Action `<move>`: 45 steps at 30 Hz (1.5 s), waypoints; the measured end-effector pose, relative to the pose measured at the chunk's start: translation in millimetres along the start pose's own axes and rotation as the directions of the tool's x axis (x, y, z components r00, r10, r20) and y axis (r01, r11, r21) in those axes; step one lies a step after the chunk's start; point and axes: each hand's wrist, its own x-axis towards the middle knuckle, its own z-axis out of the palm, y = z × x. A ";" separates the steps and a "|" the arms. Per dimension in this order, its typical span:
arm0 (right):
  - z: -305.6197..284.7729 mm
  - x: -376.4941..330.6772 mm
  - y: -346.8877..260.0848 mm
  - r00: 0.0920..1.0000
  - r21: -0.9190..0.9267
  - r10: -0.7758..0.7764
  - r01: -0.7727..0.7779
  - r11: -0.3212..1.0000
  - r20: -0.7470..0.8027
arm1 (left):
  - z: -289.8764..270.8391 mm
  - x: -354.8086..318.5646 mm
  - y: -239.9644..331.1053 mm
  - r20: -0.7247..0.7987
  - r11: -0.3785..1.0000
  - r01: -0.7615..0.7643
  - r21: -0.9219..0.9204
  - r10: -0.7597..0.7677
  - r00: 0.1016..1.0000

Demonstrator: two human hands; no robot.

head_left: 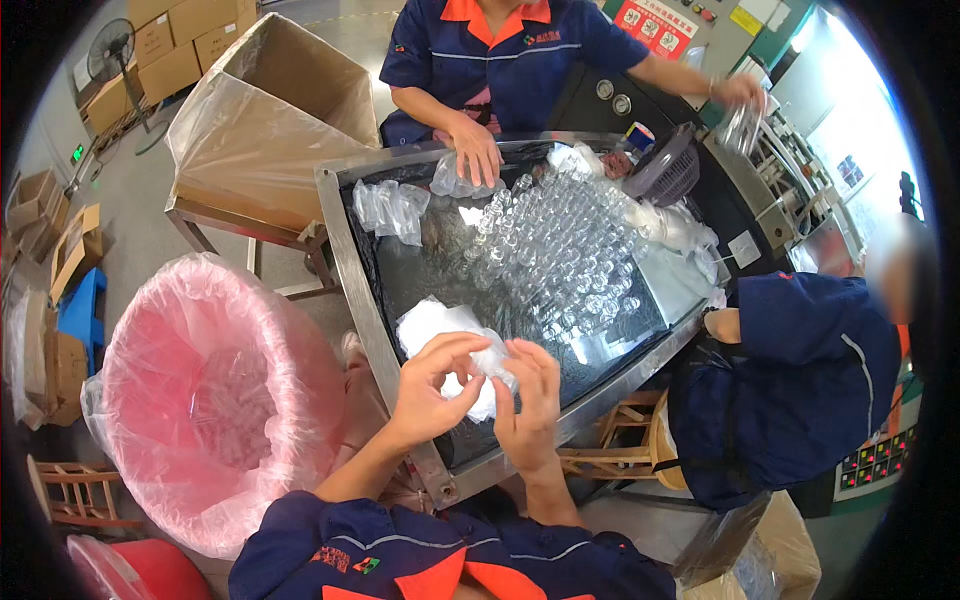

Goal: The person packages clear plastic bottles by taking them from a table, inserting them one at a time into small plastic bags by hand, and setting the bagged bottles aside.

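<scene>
My left hand (437, 388) and my right hand (530, 400) are raised close together over the near corner of the metal-framed table (350, 262). Their fingers curl toward each other around a small, whitish, see-through piece (493, 362); its kind is hard to make out against the white behind it. Just beneath and beyond my hands lies a crumpled white cloth or sheet (432, 322). Farther over the tabletop, many clear round plastic pieces (560, 240) stand in a dense cluster. A stack of clear plastic pieces (390, 210) lies by the far left edge.
Across the table a co-worker's hand (476, 150) rests on clear pieces; their other hand (740, 92) holds more. Another person (790, 380) sits at the right. Left are a pink-lined bin (130, 400) and a lined carton (240, 190). A grey basket (668, 172) stands far right.
</scene>
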 end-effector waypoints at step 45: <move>-50.3 12.0 47.0 0.877 0.786 0.457 -0.173 0.594 -0.152 | -0.2 6.5 -43.5 0.147 0.467 0.012 0.884 -0.304 0.941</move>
